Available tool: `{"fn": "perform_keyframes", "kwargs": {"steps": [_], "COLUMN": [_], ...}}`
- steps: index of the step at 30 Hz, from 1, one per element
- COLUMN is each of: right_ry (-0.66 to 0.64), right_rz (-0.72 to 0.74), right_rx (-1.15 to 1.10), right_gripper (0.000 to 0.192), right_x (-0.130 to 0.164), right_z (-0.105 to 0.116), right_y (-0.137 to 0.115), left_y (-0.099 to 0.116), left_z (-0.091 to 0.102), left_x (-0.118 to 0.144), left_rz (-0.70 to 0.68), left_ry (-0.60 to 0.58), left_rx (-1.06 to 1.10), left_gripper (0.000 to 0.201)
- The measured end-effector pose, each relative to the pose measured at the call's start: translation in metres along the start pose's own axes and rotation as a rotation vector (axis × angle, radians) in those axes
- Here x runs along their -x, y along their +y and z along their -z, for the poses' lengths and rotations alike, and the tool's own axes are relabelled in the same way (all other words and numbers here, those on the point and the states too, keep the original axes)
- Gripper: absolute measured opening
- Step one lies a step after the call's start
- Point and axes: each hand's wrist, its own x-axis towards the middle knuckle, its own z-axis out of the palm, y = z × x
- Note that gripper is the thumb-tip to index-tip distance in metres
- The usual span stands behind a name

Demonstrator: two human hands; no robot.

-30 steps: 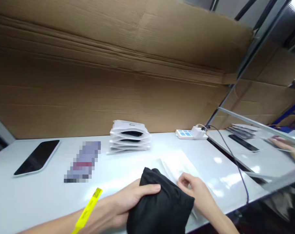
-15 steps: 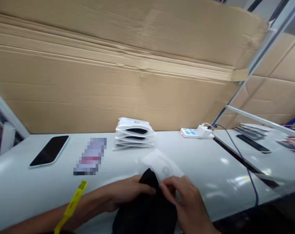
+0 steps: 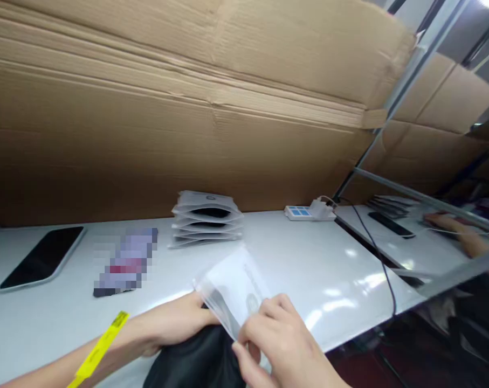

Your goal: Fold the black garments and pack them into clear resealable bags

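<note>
The right hand [image 3: 280,339], fingers curled, pinches a clear plastic bag [image 3: 234,288] near the table's [image 3: 309,269] front edge. The left hand [image 3: 179,326], a yellow wristband [image 3: 96,350] on its wrist, grips folded black fabric [image 3: 195,364] just under the bag. The fabric looks not yet bagged, judging by how much lies outside. Behind sits a stack of filled bags [image 3: 207,220]; a phone [image 3: 42,257] lies far left. A co-worker's hand [image 3: 458,231] rests on the next table.
</note>
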Motion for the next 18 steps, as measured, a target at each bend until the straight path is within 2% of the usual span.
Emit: {"fn": "perform_keyframes", "kwargs": {"steps": [2, 5, 9, 14, 18], "right_ry": [-0.001, -0.046, -0.141, -0.274, -0.268], "right_rz": [-0.033, -0.106, -0.17, -0.149, -0.128], "right_rx": [-0.03, -0.032, -0.008, -0.039, -0.044], "right_gripper": [0.018, 0.019, 0.021, 0.018, 0.016], "right_x": [-0.002, -0.008, -0.015, -0.023, -0.025], "right_z": [-0.004, -0.004, -0.003, -0.011, -0.024], "right_y": [-0.003, -0.004, -0.002, -0.001, -0.006], "left_y": [0.001, -0.003, -0.014, -0.019, -0.024], "left_z": [-0.002, -0.004, -0.001, 0.013, 0.023], "left_x": [0.001, 0.0, 0.003, 0.013, 0.018], "left_rz": [0.085, 0.113, 0.102, 0.027, 0.052], "left_ry": [-0.092, -0.145, -0.094, 0.09, 0.095], "left_rx": [-0.093, -0.027, 0.065, -0.125, -0.144], "left_gripper": [0.024, 0.028, 0.034, 0.027, 0.029]}}
